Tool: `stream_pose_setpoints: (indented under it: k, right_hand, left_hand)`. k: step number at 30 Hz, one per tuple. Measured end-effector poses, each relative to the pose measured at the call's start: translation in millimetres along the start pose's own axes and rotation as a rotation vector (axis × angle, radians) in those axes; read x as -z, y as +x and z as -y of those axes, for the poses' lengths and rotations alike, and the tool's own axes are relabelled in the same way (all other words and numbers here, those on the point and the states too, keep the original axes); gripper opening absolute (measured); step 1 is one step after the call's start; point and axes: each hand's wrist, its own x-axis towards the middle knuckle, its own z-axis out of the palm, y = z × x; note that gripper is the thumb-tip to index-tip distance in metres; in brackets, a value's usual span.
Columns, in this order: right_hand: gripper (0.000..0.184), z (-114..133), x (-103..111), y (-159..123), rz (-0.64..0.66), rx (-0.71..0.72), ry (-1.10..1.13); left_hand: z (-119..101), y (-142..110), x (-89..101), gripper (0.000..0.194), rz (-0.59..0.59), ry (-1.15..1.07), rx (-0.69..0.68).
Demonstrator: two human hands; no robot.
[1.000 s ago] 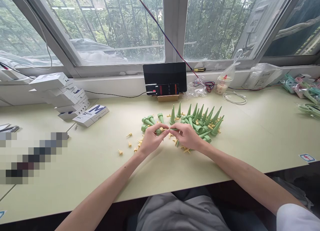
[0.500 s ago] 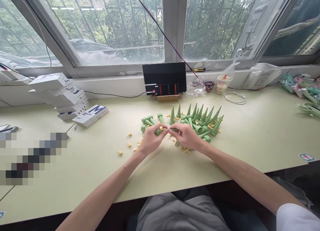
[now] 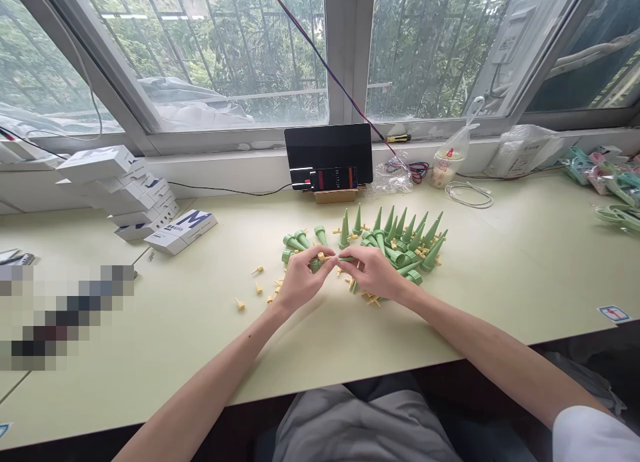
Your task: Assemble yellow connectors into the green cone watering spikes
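My left hand (image 3: 309,281) pinches a small yellow plastic piece with a thin stem (image 3: 324,257) between thumb and fingertips. My right hand (image 3: 373,271) is closed on a green plastic part (image 3: 346,259), mostly hidden by the fingers. The fingertips of both hands meet above the table. Several green cone-shaped spikes (image 3: 431,232) stand upright behind and right of my right hand, with others lying among yellow cross-shaped pieces (image 3: 373,301). Beyond my left hand lie several loose green spikes (image 3: 293,242). Small yellow stemmed pieces (image 3: 241,305) are scattered to its left.
A dark tablet (image 3: 327,149) and a phone (image 3: 336,179) lean at the window wall. White boxes (image 3: 120,189) are stacked at the left, with another box (image 3: 181,232) beside them. A bagged cup (image 3: 447,165) and a coiled white cable (image 3: 469,195) are at the back right.
Both hands stay almost in place, still holding the same pieces. The yellow piece in my left hand has shifted very slightly. The spikes on the table look unmoved.
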Motion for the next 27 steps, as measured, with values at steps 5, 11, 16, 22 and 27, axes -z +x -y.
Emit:
stream_pose_setpoints:
  k: [5, 11, 16, 22, 27]
  right_hand:
    - [0.021, 0.3, 0.2, 0.1, 0.005, 0.001, 0.015]
    - [0.024, 0.5, 0.3, 0.1, 0.008, -0.015, 0.014]
    - [0.022, -0.6, 0.1, 0.3, 0.011, -0.012, 0.010]
    - [0.020, -1.3, 0.0, 0.5, 0.007, -0.009, 0.009]
    - [0.019, -0.1, 0.0, 0.4, 0.008, -0.010, 0.009]
  left_hand:
    - [-0.1, -0.1, 0.7, 0.024, 0.006, 0.026, -0.006]
    - [1.2, -2.0, -1.6, 0.021, -0.053, 0.066, -0.042]
    - [2.3, -3.1, -2.8, 0.019, -0.067, 0.079, -0.050]
    - [1.5, -2.7, -2.9, 0.019, -0.077, 0.111, -0.073]
    - [1.2, -2.8, -3.0, 0.018, -0.081, 0.126, -0.088]
